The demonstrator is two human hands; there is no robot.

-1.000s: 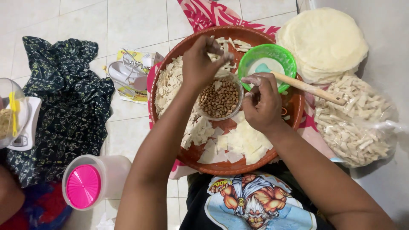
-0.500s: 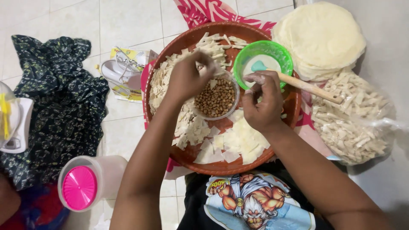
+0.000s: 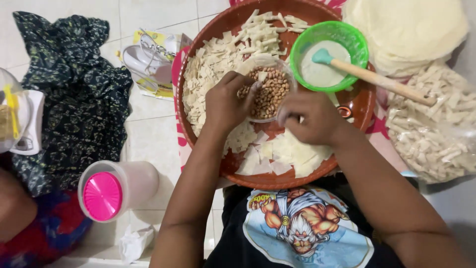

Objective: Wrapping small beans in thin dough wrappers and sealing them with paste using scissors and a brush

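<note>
A wide brown round tray [image 3: 270, 181] holds several cut white dough squares [image 3: 277, 151] near me and a heap of folded dough strips [image 3: 223, 54] at its far left. In the tray's middle stands a small clear bowl of peanuts [image 3: 271, 97]. My left hand [image 3: 229, 103] reaches into that bowl from the left, fingertips pinched among the peanuts. My right hand [image 3: 310, 119] hovers just right of the bowl over the squares, fingers curled shut on a small piece of dough that is mostly hidden. A green bowl of white paste [image 3: 329, 69] holds a teal-headed wooden spatula [image 3: 374, 79].
A stack of round pale wrappers [image 3: 411, 30] lies at the far right, and a clear bag of folded dough pieces [image 3: 439, 134] sits below it. On the left floor are a dark patterned cloth [image 3: 69, 99], a pink-lidded jar [image 3: 106, 193], a white appliance [image 3: 148, 59] and a blender [image 3: 17, 119].
My left hand came down from the strips at the tray's far side into the peanut bowl. My right hand dropped from beside the spatula toward the dough squares.
</note>
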